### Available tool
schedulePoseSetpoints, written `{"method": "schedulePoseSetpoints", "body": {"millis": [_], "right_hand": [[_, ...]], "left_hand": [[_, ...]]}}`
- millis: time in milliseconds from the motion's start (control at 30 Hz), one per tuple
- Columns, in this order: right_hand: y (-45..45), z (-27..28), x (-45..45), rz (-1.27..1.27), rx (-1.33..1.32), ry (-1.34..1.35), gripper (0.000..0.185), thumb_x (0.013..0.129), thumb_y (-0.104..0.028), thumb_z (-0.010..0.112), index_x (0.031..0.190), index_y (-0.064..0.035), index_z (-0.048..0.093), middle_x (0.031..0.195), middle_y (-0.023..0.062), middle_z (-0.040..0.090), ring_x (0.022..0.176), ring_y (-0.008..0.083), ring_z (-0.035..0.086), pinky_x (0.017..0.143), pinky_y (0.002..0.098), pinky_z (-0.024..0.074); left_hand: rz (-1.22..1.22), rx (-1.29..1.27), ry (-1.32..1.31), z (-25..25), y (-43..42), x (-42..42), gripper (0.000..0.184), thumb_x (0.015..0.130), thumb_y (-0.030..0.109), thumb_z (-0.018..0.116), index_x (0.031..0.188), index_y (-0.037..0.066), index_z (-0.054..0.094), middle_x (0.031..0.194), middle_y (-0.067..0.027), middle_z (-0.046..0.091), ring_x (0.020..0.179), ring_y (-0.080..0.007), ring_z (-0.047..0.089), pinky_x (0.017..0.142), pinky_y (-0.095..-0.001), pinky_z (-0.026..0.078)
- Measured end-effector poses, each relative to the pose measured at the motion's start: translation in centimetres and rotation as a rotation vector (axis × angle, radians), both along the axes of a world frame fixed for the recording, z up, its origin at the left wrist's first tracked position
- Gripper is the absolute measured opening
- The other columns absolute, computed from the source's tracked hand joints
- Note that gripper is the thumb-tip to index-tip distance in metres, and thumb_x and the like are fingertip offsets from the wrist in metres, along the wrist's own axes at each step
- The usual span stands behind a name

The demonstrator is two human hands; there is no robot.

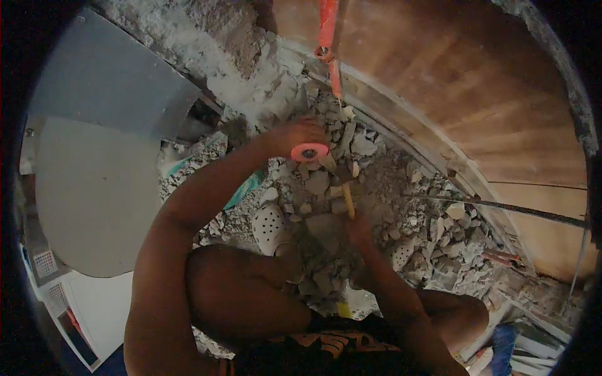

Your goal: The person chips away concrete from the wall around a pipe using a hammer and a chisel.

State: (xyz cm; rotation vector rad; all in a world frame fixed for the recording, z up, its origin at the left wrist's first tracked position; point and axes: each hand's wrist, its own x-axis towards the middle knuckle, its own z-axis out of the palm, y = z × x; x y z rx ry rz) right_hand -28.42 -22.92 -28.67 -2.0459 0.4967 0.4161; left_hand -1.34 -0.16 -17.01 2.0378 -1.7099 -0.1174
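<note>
My left hand (300, 133), a little blurred, is closed around a chisel (309, 153) with a round pink-red hand guard. The chisel's struck end faces up at me; its tip is hidden below the guard and hand. Lower and to the right, my right hand (359, 230) grips a hammer (349, 199) by its yellowish handle. The dark hammer head is beside the guard, apart from it, and blends into the rubble. Broken stone and concrete pieces (318, 183) lie under both hands.
Pale perforated clogs (269, 227) are on my feet amid the rubble. A curved wooden panel (439, 69) borders the upper right, with a red strap (328, 37) hanging before it. A thin dark rod (501, 205) crosses the right. Grey boards (94, 194) stand left.
</note>
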Motion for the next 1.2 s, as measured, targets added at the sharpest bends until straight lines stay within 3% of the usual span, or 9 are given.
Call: {"method": "schedulePoseSetpoints", "body": {"millis": [167, 267, 333, 567, 667, 733, 933, 1167, 1200], "right_hand": [[0.9, 3.1, 1.5, -0.053, 0.145, 0.046, 0.042, 0.088, -0.038, 0.063, 0.090, 0.0031, 0.060, 0.076, 0.0153, 0.063, 0.069, 0.0277, 0.061, 0.060, 0.0425, 0.0453], [0.8, 0.4, 1.2, 0.016, 0.145, 0.073, 0.042, 0.091, -0.038, 0.060, 0.099, 0.0029, 0.059, 0.074, 0.0128, 0.062, 0.069, 0.0221, 0.061, 0.059, 0.0402, 0.0459], [0.9, -2.2, 0.7, -0.080, 0.176, -0.173, 0.041, 0.095, -0.036, 0.055, 0.111, 0.0017, 0.056, 0.076, 0.0106, 0.063, 0.068, 0.0182, 0.061, 0.057, 0.0377, 0.0461], [3.2, 9.3, 9.3, 0.046, 0.026, -0.196, 0.039, 0.098, -0.032, 0.047, 0.117, 0.0020, 0.053, 0.087, 0.0116, 0.063, 0.073, 0.0183, 0.061, 0.062, 0.0363, 0.0481], [4.5, 9.9, 14.6, 0.366, -0.008, -0.909, 0.038, 0.098, -0.030, 0.045, 0.114, 0.0030, 0.053, 0.087, 0.0161, 0.062, 0.072, 0.0243, 0.062, 0.062, 0.0381, 0.0480], [5.1, 7.4, 17.7, 0.413, -0.568, -1.023, 0.039, 0.097, -0.030, 0.043, 0.112, 0.0043, 0.054, 0.083, 0.0206, 0.062, 0.068, 0.0327, 0.062, 0.058, 0.0416, 0.0479], [5.4, 4.8, 22.0, 0.264, -0.391, -0.261, 0.049, 0.098, -0.039, 0.043, 0.112, 0.0057, 0.054, 0.076, 0.0231, 0.063, 0.065, 0.0383, 0.063, 0.059, 0.0460, 0.0495], [7.7, 11.1, 16.3, 0.302, -0.184, -0.237, 0.041, 0.096, -0.035, 0.050, 0.104, 0.0056, 0.055, 0.077, 0.0269, 0.062, 0.070, 0.0405, 0.065, 0.058, 0.0502, 0.0488], [8.4, 12.5, 16.8, 0.291, -0.089, -0.379, 0.039, 0.098, -0.034, 0.047, 0.104, 0.0048, 0.054, 0.076, 0.0223, 0.061, 0.068, 0.0297, 0.062, 0.058, 0.0420, 0.0474]], "left_hand": [[0.176, -0.114, 0.129, -2.1, 0.3, 3.6, 0.053, 0.071, 0.028, 0.077, 0.119, 0.013, 0.060, 0.128, -0.0104, 0.056, 0.119, -0.0294, 0.052, 0.103, -0.0435, 0.040], [0.190, -0.089, 0.065, -0.8, -0.6, 2.3, 0.045, 0.071, 0.025, 0.077, 0.110, 0.009, 0.063, 0.116, -0.0091, 0.064, 0.102, -0.0277, 0.061, 0.086, -0.0406, 0.049], [0.274, 0.172, 0.608, 5.2, -0.9, -1.0, 0.044, 0.070, 0.026, 0.079, 0.107, 0.008, 0.063, 0.106, -0.0105, 0.067, 0.093, -0.0261, 0.064, 0.081, -0.0386, 0.050], [-0.316, 0.374, 0.908, -2.6, -0.2, -8.7, 0.036, 0.071, 0.020, 0.075, 0.103, 0.007, 0.063, 0.093, -0.0090, 0.068, 0.081, -0.0215, 0.061, 0.073, -0.0382, 0.049], [-0.329, 0.688, 0.805, -0.1, -0.9, -11.3, 0.033, 0.072, 0.018, 0.072, 0.101, 0.006, 0.063, 0.092, -0.0097, 0.068, 0.080, -0.0223, 0.060, 0.071, -0.0400, 0.049], [-0.270, 0.724, 0.687, 2.3, -0.4, -11.7, 0.029, 0.074, 0.016, 0.070, 0.100, 0.005, 0.063, 0.091, -0.0104, 0.067, 0.079, -0.0226, 0.060, 0.070, -0.0409, 0.048], [-0.342, 0.576, 0.713, -0.3, -0.8, -10.3, 0.031, 0.072, 0.017, 0.073, 0.097, 0.003, 0.061, 0.092, -0.0137, 0.067, 0.082, -0.0251, 0.060, 0.072, -0.0430, 0.049], [-0.343, 0.607, 0.744, 0.1, -1.0, -11.1, 0.020, 0.076, 0.016, 0.068, 0.090, 0.002, 0.064, 0.086, -0.0135, 0.067, 0.074, -0.0233, 0.058, 0.067, -0.0407, 0.048], [-0.342, 0.605, 0.748, -0.7, -1.3, -11.3, 0.020, 0.076, 0.016, 0.068, 0.090, 0.002, 0.064, 0.086, -0.0135, 0.067, 0.074, -0.0233, 0.058, 0.067, -0.0407, 0.048]]}}
